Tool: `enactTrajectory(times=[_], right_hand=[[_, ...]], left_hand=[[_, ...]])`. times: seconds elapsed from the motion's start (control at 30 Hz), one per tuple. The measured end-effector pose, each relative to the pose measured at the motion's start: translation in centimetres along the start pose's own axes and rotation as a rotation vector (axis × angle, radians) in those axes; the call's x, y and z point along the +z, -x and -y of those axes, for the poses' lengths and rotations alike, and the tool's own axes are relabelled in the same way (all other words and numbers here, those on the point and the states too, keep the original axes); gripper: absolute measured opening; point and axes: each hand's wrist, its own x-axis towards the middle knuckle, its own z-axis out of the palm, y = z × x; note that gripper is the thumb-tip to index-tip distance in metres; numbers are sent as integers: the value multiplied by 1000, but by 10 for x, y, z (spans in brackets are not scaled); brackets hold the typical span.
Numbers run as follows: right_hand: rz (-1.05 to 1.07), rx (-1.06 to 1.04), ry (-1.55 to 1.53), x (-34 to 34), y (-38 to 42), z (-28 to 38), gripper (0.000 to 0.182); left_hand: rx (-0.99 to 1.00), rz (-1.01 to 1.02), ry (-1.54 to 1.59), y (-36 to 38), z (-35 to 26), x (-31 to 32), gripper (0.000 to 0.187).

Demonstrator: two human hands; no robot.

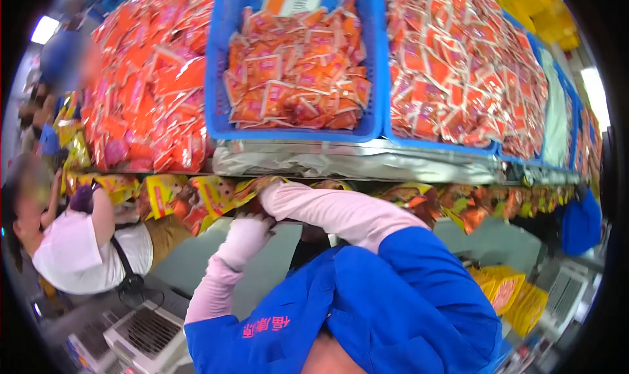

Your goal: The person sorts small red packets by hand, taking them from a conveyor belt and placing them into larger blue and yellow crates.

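Below a yellow printed bag [259, 186] at the belt edge is my left hand [261, 222], with its fingers curled. They appear closed on the bag's lower part, though shadow hides some of the contact. My right hand [263, 202] reaches across to the left and meets the same bag. Its fingers are hidden by the bag and the pink sleeve. More yellow and red bags [211, 194] hang in a row on both sides of my hands.
A blue crate [295, 136] of orange-red sachets [298, 79] stands ahead, with sachet heaps left [144, 92] and right [458, 72]. A co-worker in white [85, 249] is at left; a blue sleeve [581, 223] shows at right. Yellow packs [511, 292] lie behind at lower right.
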Motion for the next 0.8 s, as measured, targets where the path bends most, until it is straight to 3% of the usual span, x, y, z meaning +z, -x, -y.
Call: enactTrajectory(times=[0.03, 0.1, 0.13, 0.2, 0.23, 0.27, 0.33, 0.37, 0.4, 0.47, 0.53, 0.57, 0.6, 0.67, 0.7, 0.77, 0.8], right_hand=[[-14, 6, -31, -4, 9, -6, 17], [-29, 0, -66, -18, 26, -15, 18], [-185, 211, -179, -60, 79, -16, 17], [-752, 627, -112, -61, 140, -83, 17], [-680, 945, -52, -61, 162, -141, 18], [-515, 1088, 5, -46, 177, -201, 34], [-460, 1275, 228, -12, 164, -263, 74], [-552, 1338, 289, 9, 151, -301, 63], [-580, 1264, 322, 21, 149, -328, 47], [-705, 1202, 218, 25, 154, -332, 29], [-714, 1096, 97, 18, 175, -306, 31], [-737, 1064, 72, 22, 188, -299, 32], [-773, 1027, 62, 19, 202, -295, 33], [-1070, 849, -165, 11, 226, -255, 32], [-1165, 749, -687, 3, 229, -225, 30], [-1166, 173, -1110, -5, 213, -169, 29], [-1102, 98, -1122, -5, 197, -150, 33]], left_hand=[[-20, 107, 59, 1, -3, -35, 44], [49, 23, 345, -6, 3, -86, 34], [25, -22, 267, -16, 9, -105, 25], [-10, -332, 370, -53, 20, -137, 14], [-63, -429, 318, -85, 27, -141, 17], [-41, -544, 281, -126, 37, -139, 23], [-279, -437, 81, -209, 55, -127, 48], [-355, -346, -26, -242, 65, -112, 54], [-400, -108, -75, -275, 80, -95, 53], [-349, -52, -138, -296, 105, -60, 44], [-298, -207, -207, -296, 105, -57, 22], [-293, -237, -156, -290, 110, -64, 26], [-224, -326, 12, -259, 95, -90, 27], [-33, -570, 347, -195, 77, -114, 22], [20, -628, 536, -152, 58, -122, 20], [-54, -622, 600, -59, 10, -121, 21], [22, -771, 532, -26, -10, -104, 19]])
